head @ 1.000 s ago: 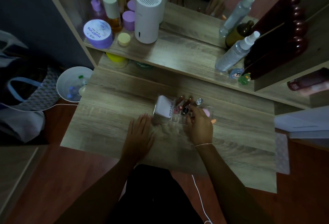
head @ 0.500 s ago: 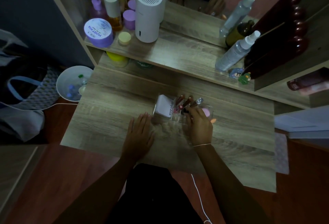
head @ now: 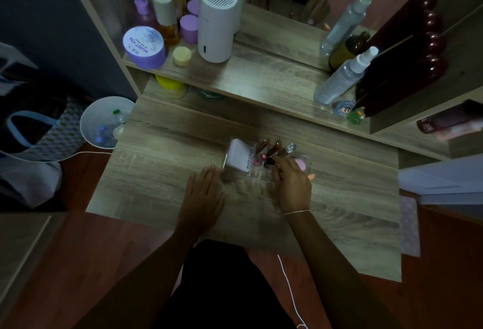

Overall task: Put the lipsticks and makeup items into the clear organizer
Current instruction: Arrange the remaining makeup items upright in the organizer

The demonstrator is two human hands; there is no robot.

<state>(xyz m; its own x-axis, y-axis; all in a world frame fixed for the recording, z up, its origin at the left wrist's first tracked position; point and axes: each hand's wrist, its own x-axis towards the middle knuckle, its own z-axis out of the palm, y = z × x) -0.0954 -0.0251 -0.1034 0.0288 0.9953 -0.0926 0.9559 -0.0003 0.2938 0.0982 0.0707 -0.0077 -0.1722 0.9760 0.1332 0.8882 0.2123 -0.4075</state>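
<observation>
The clear organizer stands in the middle of the wooden desk. Its left part holds a white box. Several lipsticks lean upright in its middle slots, one with a clear cap. A pink sponge lies in the right part. My right hand rests over the organizer's front right, fingertips pinching a dark-capped lipstick in a slot. My left hand lies flat on the desk, fingers spread, touching the organizer's left front corner.
A small orange item lies on the desk right of my right hand. The shelf behind carries a white cylinder, a purple jar, bottles and spray bottles. A white bin stands left of the desk.
My right hand's fingers have shifted slightly at the lipstick slots. The left hand stays flat on the desk.
</observation>
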